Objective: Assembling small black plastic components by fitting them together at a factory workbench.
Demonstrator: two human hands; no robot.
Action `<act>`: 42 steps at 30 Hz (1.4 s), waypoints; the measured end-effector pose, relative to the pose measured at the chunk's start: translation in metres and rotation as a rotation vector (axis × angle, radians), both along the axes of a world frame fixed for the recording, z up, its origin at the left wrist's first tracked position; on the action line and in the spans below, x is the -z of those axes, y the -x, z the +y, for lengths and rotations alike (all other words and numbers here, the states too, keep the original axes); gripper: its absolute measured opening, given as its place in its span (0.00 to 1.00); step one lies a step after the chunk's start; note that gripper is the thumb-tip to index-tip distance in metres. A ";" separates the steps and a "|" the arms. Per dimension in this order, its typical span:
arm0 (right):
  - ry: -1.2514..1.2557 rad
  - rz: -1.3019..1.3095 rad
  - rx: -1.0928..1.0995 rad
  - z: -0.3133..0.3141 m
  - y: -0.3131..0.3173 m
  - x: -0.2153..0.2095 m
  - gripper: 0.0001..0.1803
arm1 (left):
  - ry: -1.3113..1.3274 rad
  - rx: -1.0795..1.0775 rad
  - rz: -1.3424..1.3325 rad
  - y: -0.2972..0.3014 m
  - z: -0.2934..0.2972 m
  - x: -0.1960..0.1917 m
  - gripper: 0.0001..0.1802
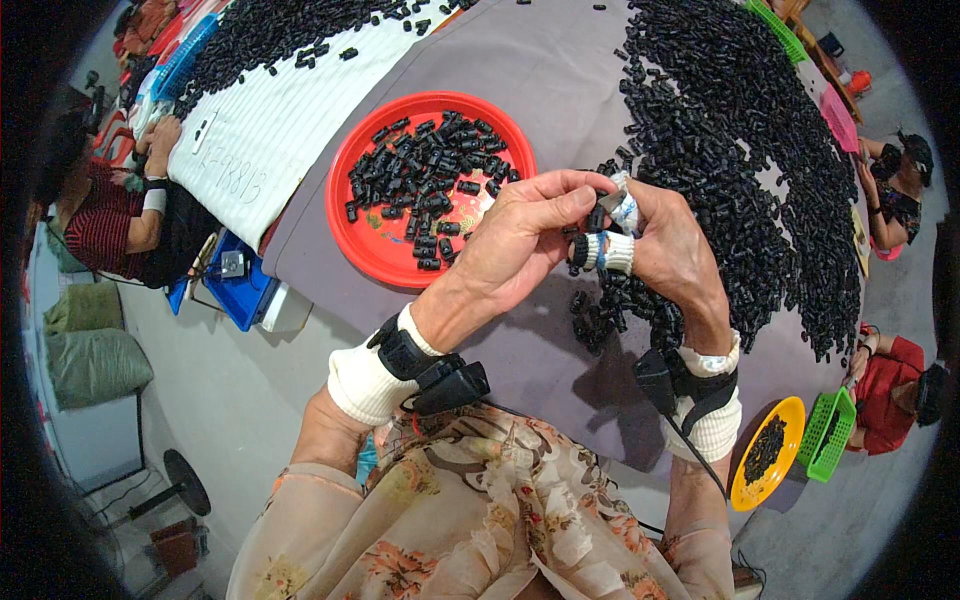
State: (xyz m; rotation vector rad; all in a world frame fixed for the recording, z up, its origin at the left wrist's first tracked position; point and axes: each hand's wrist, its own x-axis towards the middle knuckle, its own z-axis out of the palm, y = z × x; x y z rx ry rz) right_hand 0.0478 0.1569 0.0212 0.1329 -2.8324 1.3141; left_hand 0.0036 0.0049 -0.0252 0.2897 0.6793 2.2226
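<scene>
In front of me both hands meet above the grey-covered table. My left hand [510, 236] pinches with thumb and forefinger at a small black cylindrical plastic piece [597, 217]. My right hand [672, 238] curls around the same spot, its fingers bent and wrapped in white and blue-striped cloth bands [606, 251]. Its fingertips are partly hidden, but they close on the black piece too. To the left of my hands a round red tray [345, 235] holds many similar black pieces. A large heap of them [740, 190] spreads behind and beside my right hand.
Another black heap [265, 45] lies at the far left on a white sheet [240, 140]. A yellow plate [793, 420] and a green basket [843, 425] stand at lower right. People sit at the left and right sides. A blue bin [245, 300] stands at left.
</scene>
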 end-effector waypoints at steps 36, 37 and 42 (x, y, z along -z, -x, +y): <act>0.475 -0.158 0.007 -0.024 -0.035 0.052 0.09 | 0.319 -0.176 0.138 0.047 0.010 0.010 0.14; 0.486 -0.103 -0.008 -0.031 -0.035 0.055 0.10 | 0.295 -0.169 0.107 0.046 0.013 0.011 0.13; 0.316 -0.078 -0.144 -0.046 -0.032 0.053 0.15 | 0.286 -0.163 0.056 0.046 0.027 0.015 0.13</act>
